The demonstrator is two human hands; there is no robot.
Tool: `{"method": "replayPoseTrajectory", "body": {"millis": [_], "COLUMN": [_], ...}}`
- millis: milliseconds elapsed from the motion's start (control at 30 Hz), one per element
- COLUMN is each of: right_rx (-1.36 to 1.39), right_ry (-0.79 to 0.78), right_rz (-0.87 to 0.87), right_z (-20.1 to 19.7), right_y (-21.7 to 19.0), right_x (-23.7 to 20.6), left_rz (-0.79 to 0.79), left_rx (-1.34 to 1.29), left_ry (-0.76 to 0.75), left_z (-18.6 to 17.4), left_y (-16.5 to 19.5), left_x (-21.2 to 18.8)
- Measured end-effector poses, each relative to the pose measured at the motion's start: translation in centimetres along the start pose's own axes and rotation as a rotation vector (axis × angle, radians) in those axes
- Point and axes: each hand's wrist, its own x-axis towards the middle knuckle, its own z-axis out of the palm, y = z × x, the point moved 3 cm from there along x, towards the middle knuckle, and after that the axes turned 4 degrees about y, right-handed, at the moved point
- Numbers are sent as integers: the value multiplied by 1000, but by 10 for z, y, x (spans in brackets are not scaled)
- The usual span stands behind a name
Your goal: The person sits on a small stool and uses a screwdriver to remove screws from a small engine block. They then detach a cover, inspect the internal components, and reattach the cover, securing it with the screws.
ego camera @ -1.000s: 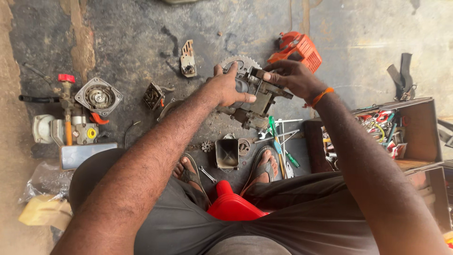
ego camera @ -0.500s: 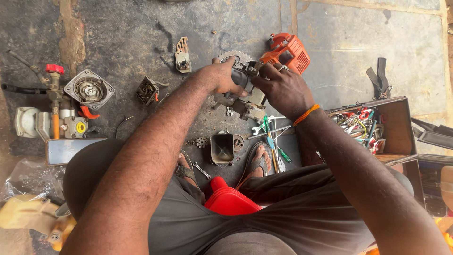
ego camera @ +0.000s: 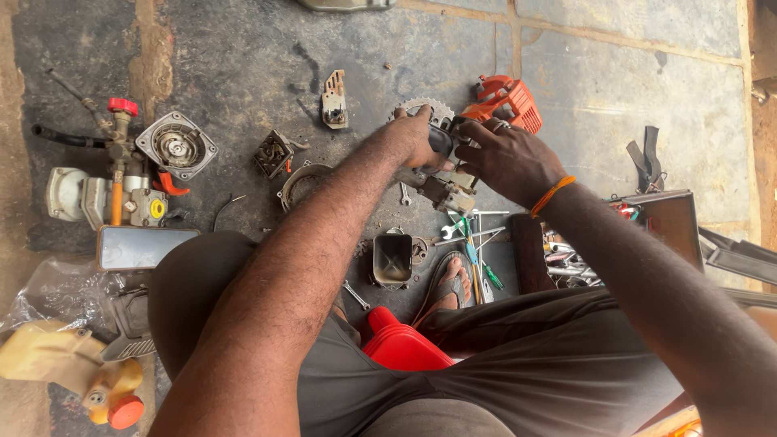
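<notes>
— So, what are the hands on?

— Both hold a small grey engine part (ego camera: pixel 443 188) up above the concrete floor (ego camera: pixel 615 89), over the middle of the spread of pieces. The left hand (ego camera: pixel 421 137) wraps it from the left, grip closed around its upper end. The right hand (ego camera: pixel 508 158) comes in from the right, fingers (ego camera: pixel 477 129) curled tight over the top of the same part; an orange band (ego camera: pixel 552 194) sits on that wrist.

— What lies under them?

— A toothed metal disc (ego camera: pixel 421 107) shows just behind the left hand, and an orange ribbed engine cover (ego camera: pixel 508 101) lies just beyond the right hand, toward the far edge of the floor. Below the held part are loose spanners and screwdrivers (ego camera: pixel 473 239), some with green handles, next to a sandalled foot (ego camera: pixel 449 283). A dark square metal cup (ego camera: pixel 392 259) stands near that foot.

— And on the left side?

— A round grey housing (ego camera: pixel 176 146) lies beside a pump assembly with a red cap (ego camera: pixel 121 174). A phone (ego camera: pixel 144 245) lies face up just below it, close to the person's knee. A yellowish plastic tank with an orange cap (ego camera: pixel 73 368) rests in the near left corner.

— Anything on the right?

— An open tool box (ego camera: pixel 660 226) sits there, full of small bits, too cluttered to tell apart. A red plastic stool (ego camera: pixel 401 348) shows between the legs.
</notes>
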Motion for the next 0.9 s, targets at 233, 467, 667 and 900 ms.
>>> {"method": "replayPoseTrajectory", "body": {"millis": [233,467,667,900], "right_rx": [138,129,74,-9], "right_ry": [-190,-291,-302,-38], "right_rz": [158,164,174,93], "right_z": [1,10,16,0], "right_y": [20,23,18,12], "right_x": [8,16,15,1], "left_rz": [-8,-30,-57,-9], "left_rx": [25,-17,30,43], "left_ry": [8,-12,-15,7], "left_z": [0,2,1,-1], "left_y": [0,1,1,-2], "left_x": [1,3,0,-8]}}
